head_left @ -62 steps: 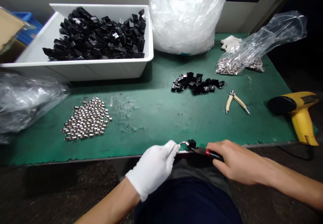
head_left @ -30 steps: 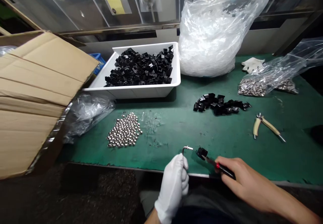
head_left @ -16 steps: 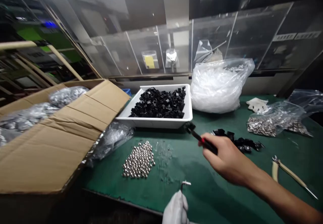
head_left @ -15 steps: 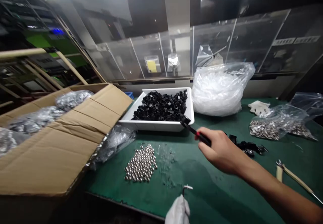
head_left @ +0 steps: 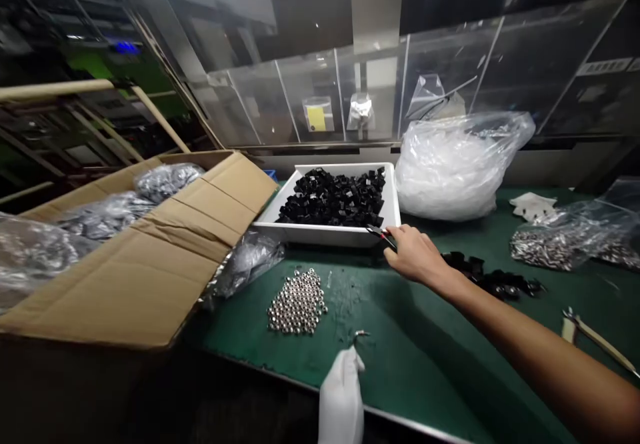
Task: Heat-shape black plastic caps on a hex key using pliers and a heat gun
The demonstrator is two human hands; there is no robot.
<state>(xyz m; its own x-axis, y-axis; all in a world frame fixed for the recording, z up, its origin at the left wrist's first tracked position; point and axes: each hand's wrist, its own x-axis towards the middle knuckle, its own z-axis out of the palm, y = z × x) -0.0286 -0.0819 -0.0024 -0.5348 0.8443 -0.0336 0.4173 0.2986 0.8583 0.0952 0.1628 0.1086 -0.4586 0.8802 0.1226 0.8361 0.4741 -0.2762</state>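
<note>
A green workbench [head_left: 400, 377] spans the room in front of me, an open cardboard box [head_left: 135, 271] at its left end. At the back, a bulging clear plastic bag [head_left: 450, 171] stands just beside a white tray [head_left: 310, 234] heaped with small black plastic housings [head_left: 340, 197]. A flat patch of shiny metal fittings [head_left: 297, 303] lies on the bench in front of the tray.

The worker's bare right hand [head_left: 413, 254] stretches to the tray's near right corner, fingers closed around red-and-black pliers [head_left: 384, 237]; whether their tips grip a housing, I cannot tell. Low at the bench's front edge, the gloved left hand [head_left: 343, 391] is closed, pinching a slim bent metal rod [head_left: 361, 333] that points up and to the right, well apart from the pliers.

The step in hand appears to be plier work at the tray's rim, among the nearest housings. The next move, I judge, calls for precise control of the plier tips over that rim, with the left hand holding its rod steady and clear.
</note>
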